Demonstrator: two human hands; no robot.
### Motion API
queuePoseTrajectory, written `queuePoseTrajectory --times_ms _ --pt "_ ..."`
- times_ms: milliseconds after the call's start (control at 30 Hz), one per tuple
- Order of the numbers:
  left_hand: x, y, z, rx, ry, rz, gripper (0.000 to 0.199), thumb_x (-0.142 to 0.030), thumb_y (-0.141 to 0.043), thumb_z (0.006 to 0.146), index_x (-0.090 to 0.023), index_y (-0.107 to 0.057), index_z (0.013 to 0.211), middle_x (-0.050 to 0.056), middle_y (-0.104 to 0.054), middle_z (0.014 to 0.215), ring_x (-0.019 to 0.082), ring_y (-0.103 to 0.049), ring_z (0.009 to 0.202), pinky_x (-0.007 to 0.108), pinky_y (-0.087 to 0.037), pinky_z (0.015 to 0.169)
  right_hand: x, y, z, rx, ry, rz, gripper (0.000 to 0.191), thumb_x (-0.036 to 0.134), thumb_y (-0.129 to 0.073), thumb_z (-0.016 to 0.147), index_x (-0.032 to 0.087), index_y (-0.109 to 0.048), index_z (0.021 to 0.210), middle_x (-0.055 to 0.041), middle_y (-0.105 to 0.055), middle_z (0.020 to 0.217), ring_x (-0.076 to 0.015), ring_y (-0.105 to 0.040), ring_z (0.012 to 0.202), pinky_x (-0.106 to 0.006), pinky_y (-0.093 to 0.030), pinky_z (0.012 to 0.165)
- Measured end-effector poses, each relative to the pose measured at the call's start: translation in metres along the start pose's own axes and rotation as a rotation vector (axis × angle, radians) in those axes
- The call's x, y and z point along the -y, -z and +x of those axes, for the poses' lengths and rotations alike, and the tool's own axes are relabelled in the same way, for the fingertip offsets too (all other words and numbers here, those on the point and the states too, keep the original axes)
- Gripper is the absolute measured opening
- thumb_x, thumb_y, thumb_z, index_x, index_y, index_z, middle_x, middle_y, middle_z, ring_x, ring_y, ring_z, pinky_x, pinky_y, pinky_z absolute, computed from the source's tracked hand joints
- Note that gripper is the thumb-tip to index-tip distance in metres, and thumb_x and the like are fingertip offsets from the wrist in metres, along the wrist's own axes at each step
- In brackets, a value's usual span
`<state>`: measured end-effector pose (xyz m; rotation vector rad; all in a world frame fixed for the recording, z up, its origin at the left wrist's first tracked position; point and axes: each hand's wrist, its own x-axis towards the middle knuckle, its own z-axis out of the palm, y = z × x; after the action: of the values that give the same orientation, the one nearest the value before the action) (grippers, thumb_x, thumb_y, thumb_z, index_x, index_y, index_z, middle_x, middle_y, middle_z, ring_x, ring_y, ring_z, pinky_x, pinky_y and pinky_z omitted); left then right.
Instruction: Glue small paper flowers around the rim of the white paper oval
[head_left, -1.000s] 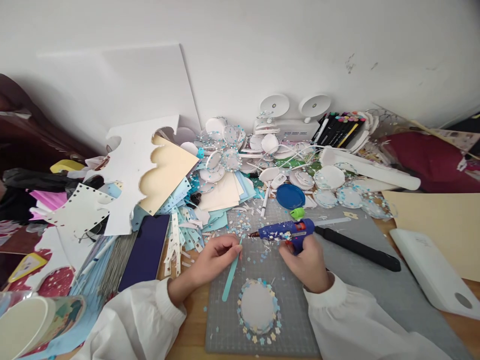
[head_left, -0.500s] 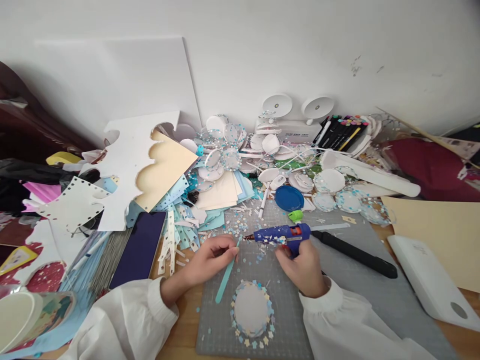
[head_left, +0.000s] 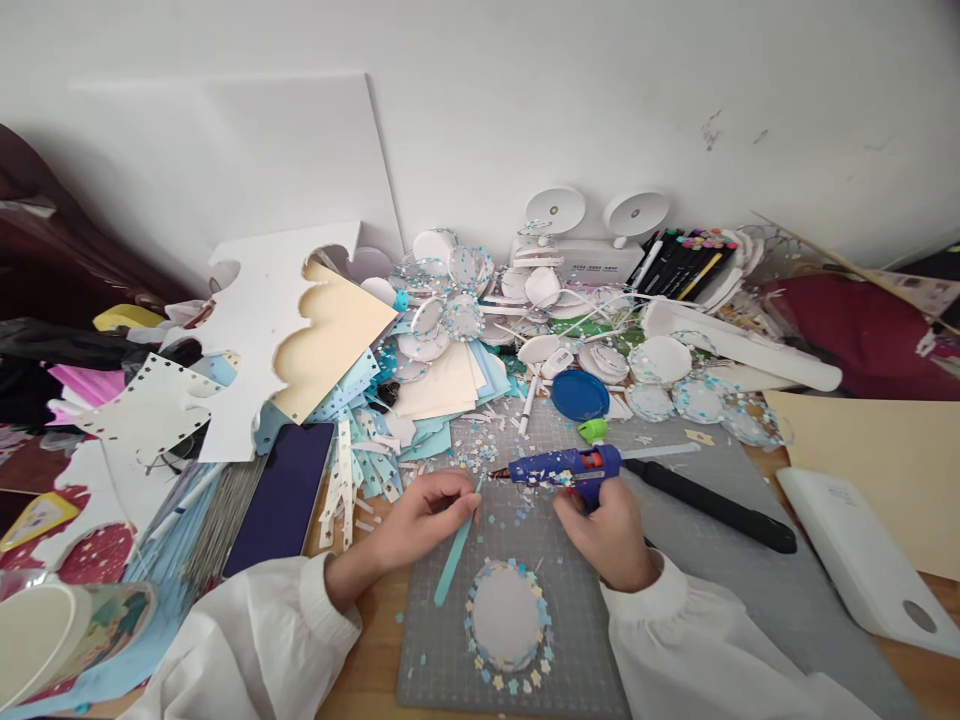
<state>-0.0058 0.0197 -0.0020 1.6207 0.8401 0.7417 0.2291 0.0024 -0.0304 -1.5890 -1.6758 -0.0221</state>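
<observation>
My left hand [head_left: 436,512] pinches a narrow teal paper strip [head_left: 453,566] near its upper end; the strip slants down toward me. Wrapped round the handle of a blue glue gun [head_left: 561,466] is my right hand [head_left: 611,530]. The gun points left, its nozzle close to the strip's upper end, and small paper stars cling to its barrel. Below my hands, a white disc [head_left: 507,612] edged with pastel stars lies on the grey cutting mat [head_left: 435,660]. Loose little stars [head_left: 480,450] are scattered beyond my left hand.
A black pen-like tool [head_left: 709,505] and a white power bank [head_left: 862,560] lie at the right. Behind are a blue lid [head_left: 579,395], cream paper sheets [head_left: 435,385] and several star-trimmed discs [head_left: 660,360]. A dark blue phone [head_left: 281,490] lies left.
Almost nothing differs. The whole view has shifted very slightly; both hands keep the same hold on the strip and the glue gun.
</observation>
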Motion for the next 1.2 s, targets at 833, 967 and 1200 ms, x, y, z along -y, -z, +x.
queuePoseTrajectory --times_ms 833,967,1200 --pt "-0.003 0.001 0.001 -0.008 0.039 0.033 0.043 -0.045 -0.047 0.092 -0.014 -0.056 0.064 0.0 -0.047 0.062 0.012 -0.044 0.063 0.023 -0.035 0.063 -0.019 0.003 0.01 -0.109 -0.222 -0.241 0.032 0.046 -0.056 0.08 0.016 -0.055 0.092 -0.009 -0.062 0.074 -0.0278 -0.061 0.07 -0.033 -0.043 0.056" --pt "-0.004 0.0 0.001 -0.013 0.035 0.03 0.044 -0.046 -0.047 0.091 -0.013 -0.056 0.063 0.0 -0.046 0.062 0.012 -0.044 0.063 0.023 -0.035 0.062 -0.029 0.003 0.012 -0.075 -0.129 -0.254 0.025 0.038 -0.053 0.083 0.015 -0.053 0.093 -0.0108 -0.06 0.078 -0.0282 -0.058 0.072 -0.037 -0.043 0.062" --pt "-0.004 0.0 0.001 -0.011 0.031 0.008 0.041 -0.041 -0.05 0.091 -0.012 -0.058 0.062 0.0 -0.046 0.061 0.012 -0.043 0.061 0.023 -0.033 0.06 -0.031 0.001 0.012 -0.04 -0.069 -0.279 0.022 0.025 -0.052 0.076 0.015 -0.049 0.095 -0.0134 -0.057 0.088 -0.0314 -0.055 0.083 -0.046 -0.045 0.07"
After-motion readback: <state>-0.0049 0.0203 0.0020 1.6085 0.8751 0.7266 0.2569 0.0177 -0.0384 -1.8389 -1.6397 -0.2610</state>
